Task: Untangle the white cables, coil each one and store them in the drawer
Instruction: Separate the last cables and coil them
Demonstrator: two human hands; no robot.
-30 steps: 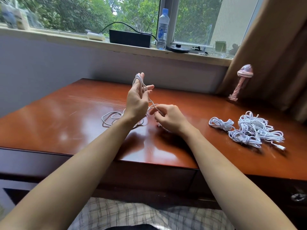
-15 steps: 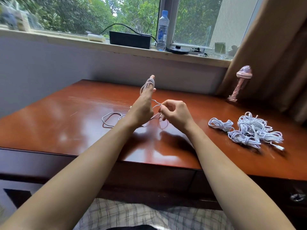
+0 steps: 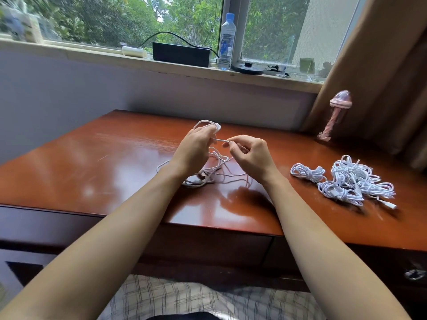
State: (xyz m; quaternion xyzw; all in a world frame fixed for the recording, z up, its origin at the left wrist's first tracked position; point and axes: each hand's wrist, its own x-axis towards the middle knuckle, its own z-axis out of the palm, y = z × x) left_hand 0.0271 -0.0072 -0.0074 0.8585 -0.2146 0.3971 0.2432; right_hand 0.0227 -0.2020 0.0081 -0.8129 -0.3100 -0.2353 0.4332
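Note:
A loose white cable (image 3: 215, 168) lies on the brown desk (image 3: 115, 172), its plug end near my left wrist. My left hand (image 3: 193, 150) hovers over it with several turns of the cable looped round its fingers. A short taut stretch runs from there to my right hand (image 3: 250, 155), which pinches it between thumb and forefinger. To the right on the desk sit a small coiled cable (image 3: 307, 173) and a pile of tangled white cables (image 3: 353, 183). A drawer front (image 3: 208, 245) runs under the desk edge, closed.
A pink striped ornament (image 3: 335, 114) stands at the desk's back right by a brown curtain (image 3: 381, 77). The window sill holds a black box (image 3: 181, 54), a water bottle (image 3: 226, 42) and small items. My checked clothing shows below.
My left hand has dropped from raised, fingers up, to a lower, more level pose over the cable. The right hand moved up and right, drawing the strand taut between both hands.

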